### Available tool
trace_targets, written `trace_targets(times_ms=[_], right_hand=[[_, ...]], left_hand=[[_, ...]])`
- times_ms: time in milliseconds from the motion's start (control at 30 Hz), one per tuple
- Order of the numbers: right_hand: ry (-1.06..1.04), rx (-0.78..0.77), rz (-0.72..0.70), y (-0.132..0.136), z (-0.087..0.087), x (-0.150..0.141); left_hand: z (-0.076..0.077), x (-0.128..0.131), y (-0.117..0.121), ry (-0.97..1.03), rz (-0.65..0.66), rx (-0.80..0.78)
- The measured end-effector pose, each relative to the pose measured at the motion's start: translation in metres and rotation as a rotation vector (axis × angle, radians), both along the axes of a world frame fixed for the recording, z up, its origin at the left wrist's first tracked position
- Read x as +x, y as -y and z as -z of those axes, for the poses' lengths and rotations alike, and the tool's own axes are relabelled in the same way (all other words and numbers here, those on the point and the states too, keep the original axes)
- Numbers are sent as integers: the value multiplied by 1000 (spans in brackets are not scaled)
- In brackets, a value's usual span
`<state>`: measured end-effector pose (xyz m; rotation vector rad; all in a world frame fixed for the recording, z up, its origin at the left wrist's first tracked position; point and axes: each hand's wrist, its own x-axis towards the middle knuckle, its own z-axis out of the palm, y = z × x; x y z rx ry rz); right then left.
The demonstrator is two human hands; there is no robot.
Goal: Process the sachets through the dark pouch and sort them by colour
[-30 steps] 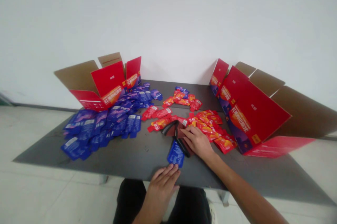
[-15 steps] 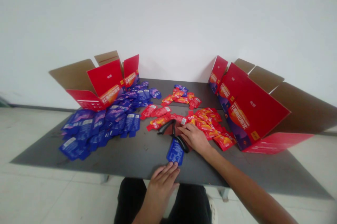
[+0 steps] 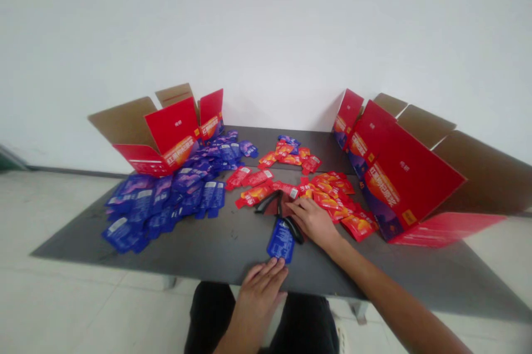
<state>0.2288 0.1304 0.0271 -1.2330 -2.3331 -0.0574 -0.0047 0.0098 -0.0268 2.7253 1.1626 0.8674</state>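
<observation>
My left hand (image 3: 264,285) lies at the table's front edge with its fingers stretched out flat, the tips touching the near end of a blue pouch (image 3: 280,243). My right hand (image 3: 313,221) has its fingers bent and together on a dark item (image 3: 285,205) with black curved arms and a brown middle, which looks like tinted glasses. This item overlaps the far end of the blue pouch. Just beyond it and to the right lie red and orange pouches (image 3: 330,193). The fingertips of my right hand are partly hidden against the brown part.
A heap of blue pouches (image 3: 141,204) spreads over the left of the grey table (image 3: 233,254). Open red cartons stand behind it (image 3: 177,146) and at the right (image 3: 386,188). A small mixed pile (image 3: 291,152) lies farther back, before the white wall.
The whole view has shifted slightly, so everything appears a little farther right. Both hands, the dark item and the blue pouch keep nearly the same places relative to one another.
</observation>
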Motion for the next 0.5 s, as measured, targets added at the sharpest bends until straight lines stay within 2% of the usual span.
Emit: trace_targets(times_ms=[67, 133, 233, 367, 500], right_hand=[[-46, 79, 47, -3, -10, 10], [-158, 176, 105, 8, -17, 18], [-264, 252, 165, 32, -15, 29], [-311, 280, 271, 55, 7, 50], [-281, 353, 325, 72, 40, 76]], left_hand=[[-7, 0, -2, 30, 3, -54], [-16, 3, -4, 79, -18, -134], [-30, 16, -13, 124, -155, -229], [-38, 42, -29, 63, -378, -335], [-44, 58, -42, 0, -457, -482]])
